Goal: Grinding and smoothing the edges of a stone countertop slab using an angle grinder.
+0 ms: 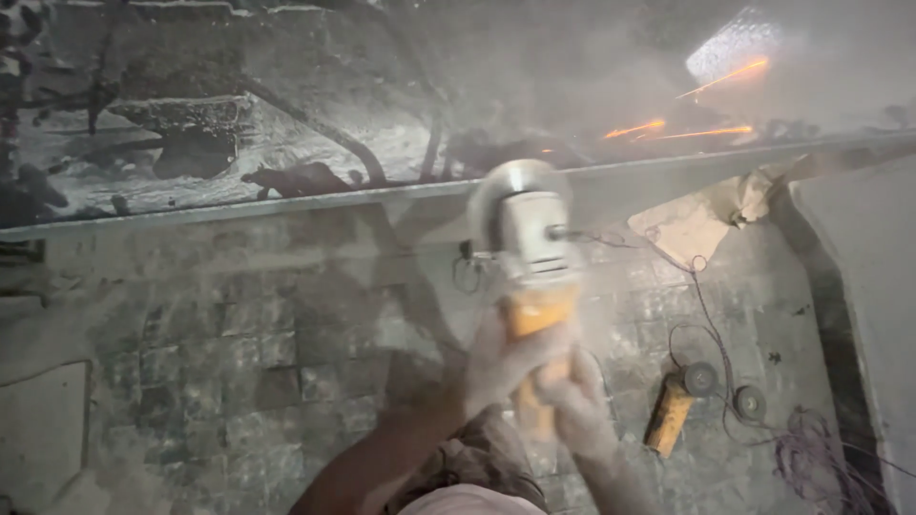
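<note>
Both my hands grip an angle grinder (530,250) with a grey metal head and an orange body. My left hand (498,360) wraps the orange body from the left. My right hand (575,401) holds the rear of the handle just below it. The grinder's disc (506,181) meets the edge of a long grey metal bar (286,202) that runs across the view. Orange sparks (701,114) fly off to the upper right. Dust hazes the whole scene.
A second orange grinder (676,405) lies on the block-paved floor at the lower right, with a loose disc (749,401) beside it and tangled cables (811,458). A piece of cardboard (689,229) lies under the bar. A pale slab (863,286) stands at the right edge.
</note>
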